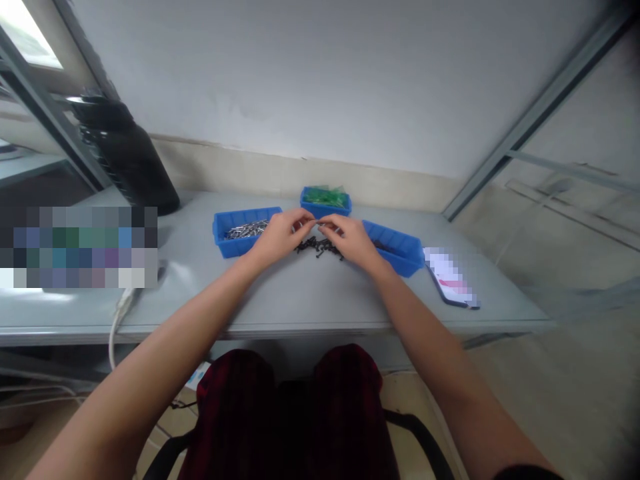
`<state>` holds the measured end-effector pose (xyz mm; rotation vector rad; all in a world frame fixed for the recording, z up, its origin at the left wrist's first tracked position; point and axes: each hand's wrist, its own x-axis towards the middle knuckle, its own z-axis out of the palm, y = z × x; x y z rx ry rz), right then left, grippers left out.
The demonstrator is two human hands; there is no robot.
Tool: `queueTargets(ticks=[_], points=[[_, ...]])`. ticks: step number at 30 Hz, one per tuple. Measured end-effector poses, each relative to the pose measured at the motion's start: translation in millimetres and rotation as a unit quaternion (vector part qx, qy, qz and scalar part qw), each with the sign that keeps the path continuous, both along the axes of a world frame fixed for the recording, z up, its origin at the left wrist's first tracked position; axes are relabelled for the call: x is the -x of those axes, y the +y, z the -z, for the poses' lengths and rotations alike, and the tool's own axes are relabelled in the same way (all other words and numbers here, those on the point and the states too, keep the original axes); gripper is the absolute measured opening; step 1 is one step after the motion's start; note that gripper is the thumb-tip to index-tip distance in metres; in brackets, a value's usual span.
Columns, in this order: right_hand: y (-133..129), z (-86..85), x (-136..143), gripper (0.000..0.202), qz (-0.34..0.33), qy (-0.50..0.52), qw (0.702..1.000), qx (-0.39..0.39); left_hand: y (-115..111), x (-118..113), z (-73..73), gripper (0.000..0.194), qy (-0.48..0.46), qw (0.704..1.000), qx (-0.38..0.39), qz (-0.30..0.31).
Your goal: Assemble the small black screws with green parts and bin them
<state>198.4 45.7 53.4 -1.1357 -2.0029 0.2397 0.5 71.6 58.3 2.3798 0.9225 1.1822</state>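
My left hand (283, 233) and my right hand (350, 237) meet above the desk, fingertips pinched close together. Whatever small thing lies between the fingertips is too small to make out. Just below them is a loose pile of black screws (320, 247) on the desk top. Beside my left hand stands a blue bin (233, 249) of silvery metal pieces, apparently screws or pins. Partly behind my right hand is another blue bin (407, 263) with dark small parts inside. A smaller blue bin (326, 209) behind the hands holds green plastic film or bags (327, 196).
A phone (453, 280) lies right of the bins on the grey desk (300, 310). A large black bottle (127, 160) stands at the back left, near a blurred-out area and a white cable (119, 310). A wall (320, 87) closes the back; metal posts rise at both sides.
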Motion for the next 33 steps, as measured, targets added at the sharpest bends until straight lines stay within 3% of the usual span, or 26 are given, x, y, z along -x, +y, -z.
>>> queueTargets(ticks=[6,15,25,33], points=[[-2.6,-0.9,2.4,0.025,-0.018,-0.037,0.998,0.052,1.5,0.8,1.5,0.023,0.033,0.999,-0.016,-0.002],[0.0,-3.4,-1.2,0.026,-0.015,0.1,0.993,0.065,1.5,1.0,1.0,0.023,0.071,0.997,-0.005,0.012],[0.2,-2.0,3.0,0.024,-0.034,0.062,0.995,0.065,1.0,0.0,2.8,0.02,0.103,0.993,0.004,0.053],[0.2,-6.6,0.1,0.025,-0.002,0.041,0.997,0.059,-1.7,0.7,-1.1,0.024,0.063,0.997,-0.032,-0.017]])
